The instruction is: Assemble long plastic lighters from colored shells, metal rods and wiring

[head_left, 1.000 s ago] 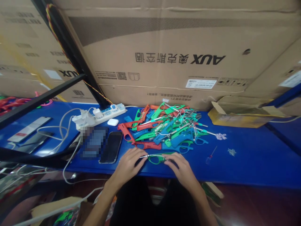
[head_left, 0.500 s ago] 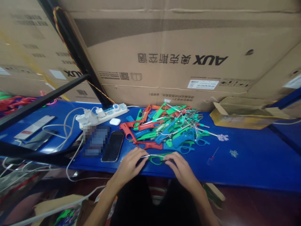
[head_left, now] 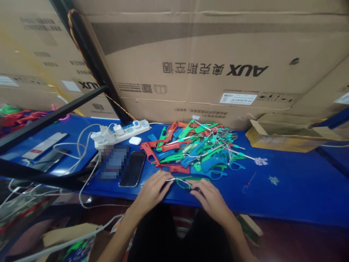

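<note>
At the front edge of the blue table, my left hand (head_left: 156, 187) is closed, thumb and fingers pinching the end of a thin silvery metal tube. My right hand (head_left: 208, 194) is closed around a small dark piece, mostly covered by the fingers. Between the hands bows a loop of white wire (head_left: 182, 182). Just behind it lies a green lighter handle (head_left: 200, 179), partly hidden by my right hand. Farther back is a heap of red, green and blue lighter handles (head_left: 191, 149) with metal tubes and white wires.
Right of the heap lie a small screwdriver (head_left: 248, 183), a little pile of pale pins (head_left: 273, 180) and an open cardboard box (head_left: 280, 140). To the left are a black phone (head_left: 132, 169), a white case (head_left: 135, 140) and a power strip (head_left: 136, 128) with cables. Large cartons (head_left: 191, 43) stand behind.
The wire between my hands now bows wider, and the green handle shows more behind my right hand. Both hands stay at nearly the same place; the view has shifted slightly.
</note>
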Available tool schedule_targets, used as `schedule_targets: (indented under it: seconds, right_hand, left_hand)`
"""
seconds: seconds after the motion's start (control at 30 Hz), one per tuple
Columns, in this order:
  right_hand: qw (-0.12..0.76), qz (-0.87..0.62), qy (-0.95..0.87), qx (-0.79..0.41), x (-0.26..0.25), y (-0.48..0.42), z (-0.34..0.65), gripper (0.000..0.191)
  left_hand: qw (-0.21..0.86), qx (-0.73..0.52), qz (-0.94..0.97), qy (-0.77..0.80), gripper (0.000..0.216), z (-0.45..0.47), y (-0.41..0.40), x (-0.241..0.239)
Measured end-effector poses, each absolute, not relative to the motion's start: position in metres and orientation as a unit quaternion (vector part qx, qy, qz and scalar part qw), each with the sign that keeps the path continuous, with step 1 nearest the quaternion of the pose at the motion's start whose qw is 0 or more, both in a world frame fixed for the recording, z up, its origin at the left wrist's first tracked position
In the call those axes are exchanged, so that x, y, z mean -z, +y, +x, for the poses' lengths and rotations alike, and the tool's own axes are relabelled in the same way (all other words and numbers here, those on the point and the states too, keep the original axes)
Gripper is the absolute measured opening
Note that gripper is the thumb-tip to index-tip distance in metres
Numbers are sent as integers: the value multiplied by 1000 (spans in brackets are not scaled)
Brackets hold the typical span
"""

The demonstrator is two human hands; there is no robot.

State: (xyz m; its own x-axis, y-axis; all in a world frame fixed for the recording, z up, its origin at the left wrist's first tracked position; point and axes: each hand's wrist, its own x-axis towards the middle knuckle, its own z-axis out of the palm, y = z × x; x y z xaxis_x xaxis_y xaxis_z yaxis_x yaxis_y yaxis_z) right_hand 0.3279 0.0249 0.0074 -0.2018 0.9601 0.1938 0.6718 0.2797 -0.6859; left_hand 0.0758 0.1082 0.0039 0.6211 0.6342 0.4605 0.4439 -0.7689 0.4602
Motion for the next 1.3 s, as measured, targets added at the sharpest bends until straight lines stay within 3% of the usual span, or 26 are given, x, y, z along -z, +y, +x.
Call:
schedule_targets:
  seconds: [0.37,1.3]
  right_hand:
    - [335,-555,-730,-214,0,24,329,10]
    - [434,-558,-667,-234,3,31,332,21]
  left_hand:
    - [139,-255,907,306,15,80,112,-4]
    - [139,-279,884,347,23,85,122,2]
